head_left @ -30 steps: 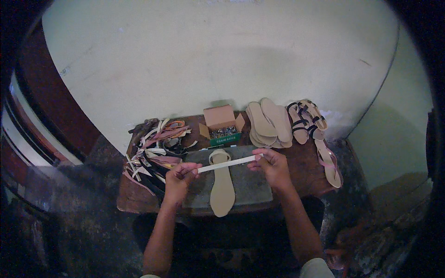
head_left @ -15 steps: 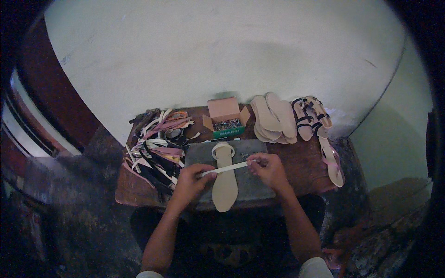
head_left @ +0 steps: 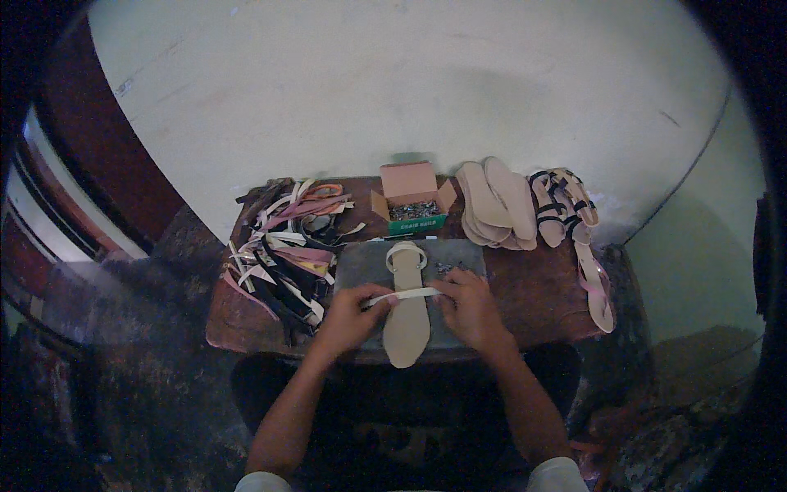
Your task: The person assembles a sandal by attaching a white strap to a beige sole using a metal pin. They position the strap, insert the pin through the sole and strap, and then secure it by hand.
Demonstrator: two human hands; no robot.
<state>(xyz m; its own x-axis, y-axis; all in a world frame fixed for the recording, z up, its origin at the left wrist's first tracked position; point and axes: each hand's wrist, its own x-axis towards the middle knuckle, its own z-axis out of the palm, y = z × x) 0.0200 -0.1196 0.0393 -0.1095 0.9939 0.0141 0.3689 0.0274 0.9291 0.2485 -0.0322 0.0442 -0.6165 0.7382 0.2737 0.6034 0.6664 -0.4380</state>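
A pale cream strap is stretched crosswise between my two hands, over the middle of a beige sandal sole. My left hand pinches the strap's left end, and my right hand grips the other end near the sole's right edge. The sole lies lengthwise on a grey slab, its wide end toward me and past the slab's near edge. At its far end a cream strap loop is attached. A small heap of nails lies just beyond my right hand.
A green box of nails stands open at the back. Left of it sprawls a pile of coloured straps. Beige soles, black-strapped sandals and a pink-strapped sandal lie to the right on the wooden table. A wall rises behind.
My hands have come closer together on the strap, and it now lies more level across the sole. The whole view has shifted slightly.
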